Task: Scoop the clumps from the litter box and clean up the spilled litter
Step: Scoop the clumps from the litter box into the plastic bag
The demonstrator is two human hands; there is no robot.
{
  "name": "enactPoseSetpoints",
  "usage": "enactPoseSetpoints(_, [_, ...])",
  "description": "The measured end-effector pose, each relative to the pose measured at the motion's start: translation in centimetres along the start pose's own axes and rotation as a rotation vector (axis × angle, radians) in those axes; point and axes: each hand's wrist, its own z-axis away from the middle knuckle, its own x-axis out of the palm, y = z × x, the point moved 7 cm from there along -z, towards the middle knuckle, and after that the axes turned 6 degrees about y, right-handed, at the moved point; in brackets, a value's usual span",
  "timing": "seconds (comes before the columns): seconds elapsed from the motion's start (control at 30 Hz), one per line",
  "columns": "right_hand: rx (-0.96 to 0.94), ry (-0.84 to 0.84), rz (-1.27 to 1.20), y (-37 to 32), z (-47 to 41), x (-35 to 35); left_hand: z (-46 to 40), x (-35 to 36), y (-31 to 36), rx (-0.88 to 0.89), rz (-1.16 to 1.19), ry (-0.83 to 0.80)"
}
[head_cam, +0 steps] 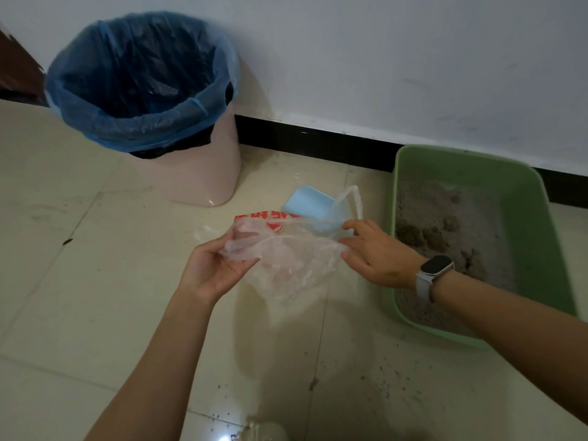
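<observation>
Both hands hold a thin, clear plastic bag with red print (286, 249) above the floor, and the coming move appears to turn on its mouth. The left hand (216, 265) grips the bag's left edge, fingers curled round a bunched fold with the thumb on top. The right hand (372, 249), with a pale smartwatch (434, 272) on its wrist, pinches the opposite edge between thumb and fingertips, the other fingers loosely spread. The film stretches roughly left to right between them, the rest sagging below.

The green rectangular plastic litter box (541, 224) sits on the floor at the wall, just to the right of the right hand, its long axis running from the wall towards the person. Dark brownish clumps (426, 233) lie in the grey litter near its left wall, so the right hand is plainly the nearer one. A light blue plastic scoop (311, 208) lies on the floor just beyond the bag, between the box and the pink bin lined with a blue bag (143, 90), which stands by the wall at the far left.

The floor is glossy cream tile (79, 297); spilled litter grains (391, 380) speckle it near the box's near corner. Scooping has likely not begun.
</observation>
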Motion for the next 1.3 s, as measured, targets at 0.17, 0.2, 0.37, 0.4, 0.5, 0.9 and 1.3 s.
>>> enactPoseSetpoints(0.17, [0.231,0.126,-0.106,2.0,0.0,-0.1,0.2,-0.3,0.7,0.052,0.112,0.042])
enactPoseSetpoints(0.2, [0.261,0.190,-0.100,2.3,0.0,-0.5,0.4,-0.2,0.5,0.035,0.068,0.056])
enactPoseSetpoints(0.37, [0.183,0.263,-0.315,0.8,-0.8,-1.4,0.3,-0.4,-0.7,-0.039,-0.198,0.236])
enactPoseSetpoints(0.4, [0.157,0.264,-0.404,0.1,-1.0,-1.4,0.2,-0.4,-0.9,-0.034,-0.204,0.256])
enactPoseSetpoints(0.5, [0.071,0.163,-0.285,-2.5,-1.7,-0.5,-0.1,0.0,-1.5,-0.041,-0.259,0.246])
enactPoseSetpoints(0.9, [0.544,0.119,-0.925,1.1,-2.8,1.6,0.2,-1.8,-1.5,-0.054,-0.656,0.192])
enactPoseSetpoints(1.3, [0.842,0.504,-1.034,3.8,-1.7,1.5,-0.1,-3.0,-1.9,0.054,-1.264,0.136])
